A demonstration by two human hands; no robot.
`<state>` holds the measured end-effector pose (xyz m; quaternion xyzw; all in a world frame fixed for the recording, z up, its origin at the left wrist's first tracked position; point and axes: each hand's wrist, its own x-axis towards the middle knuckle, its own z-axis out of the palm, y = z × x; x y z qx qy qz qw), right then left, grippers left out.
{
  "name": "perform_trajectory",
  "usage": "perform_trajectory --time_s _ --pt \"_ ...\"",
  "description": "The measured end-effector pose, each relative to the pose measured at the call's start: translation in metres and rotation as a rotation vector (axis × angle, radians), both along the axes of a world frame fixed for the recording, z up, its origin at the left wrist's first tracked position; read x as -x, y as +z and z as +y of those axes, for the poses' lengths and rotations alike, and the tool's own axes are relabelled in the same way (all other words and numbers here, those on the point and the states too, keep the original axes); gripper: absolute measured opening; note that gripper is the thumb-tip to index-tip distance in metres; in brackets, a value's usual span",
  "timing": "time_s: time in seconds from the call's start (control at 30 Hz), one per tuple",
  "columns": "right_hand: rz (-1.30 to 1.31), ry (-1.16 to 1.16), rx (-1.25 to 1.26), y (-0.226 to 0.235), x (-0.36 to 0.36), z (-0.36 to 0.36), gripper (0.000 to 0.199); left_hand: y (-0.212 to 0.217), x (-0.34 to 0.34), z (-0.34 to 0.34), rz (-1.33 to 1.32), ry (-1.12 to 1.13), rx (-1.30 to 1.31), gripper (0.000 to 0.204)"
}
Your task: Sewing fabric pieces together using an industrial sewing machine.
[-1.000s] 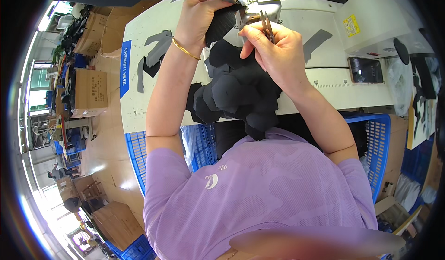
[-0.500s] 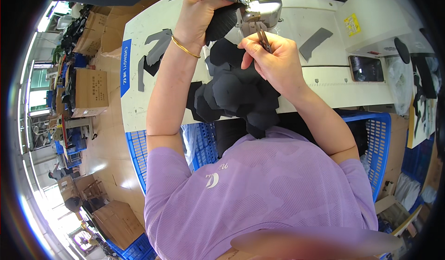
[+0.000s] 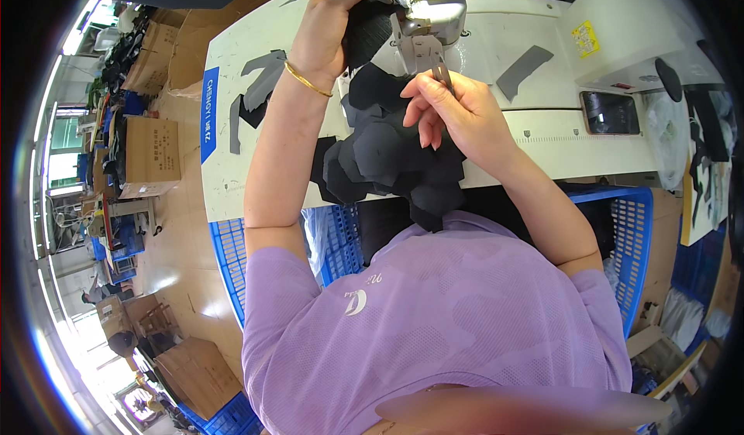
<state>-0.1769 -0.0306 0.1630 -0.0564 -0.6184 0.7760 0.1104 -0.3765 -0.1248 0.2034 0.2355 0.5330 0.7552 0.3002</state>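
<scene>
At the sewing machine head (image 3: 434,20), my left hand (image 3: 322,36) grips a dark, ribbed-looking fabric piece (image 3: 368,36). Its fingertips are partly hidden behind the fabric and the machine. A gold bangle (image 3: 306,80) circles that wrist. Just right of and below the needle area, my right hand (image 3: 461,110) holds slim dark metal tweezers (image 3: 442,71) between thumb and forefinger, tips pointing away from me. Its other fingers hang loosely curled. Beneath and between my hands, a pile of black fabric pieces (image 3: 384,148) spreads over the table's near edge.
Grey fabric strips (image 3: 267,75) lie left on the white sewing table (image 3: 535,137), another grey strip (image 3: 525,71) on the right. A phone (image 3: 611,113) rests at the right. Blue plastic baskets (image 3: 635,241) stand below the table. Cardboard boxes (image 3: 151,156) are off to the left.
My right hand has drawn slightly down and right, away from the machine, and its lower fingers have loosened. The left hand and fabric have shifted a little.
</scene>
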Motion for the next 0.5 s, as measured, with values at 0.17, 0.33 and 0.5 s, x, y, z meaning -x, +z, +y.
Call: perform_trajectory --time_s 0.17,0.33,0.5 --pt "-0.086 0.087 -0.051 0.016 -0.006 0.003 0.032 -0.005 -0.002 -0.001 0.025 0.077 0.054 0.014" --pt "0.074 -0.208 -0.752 0.017 -0.02 0.01 0.024 -0.011 -0.054 -0.034 0.224 0.514 0.044 0.019" --pt "0.156 -0.462 -1.309 0.011 -0.017 -0.007 0.023 -0.033 -0.094 -0.053 0.591 0.535 0.003 0.015"
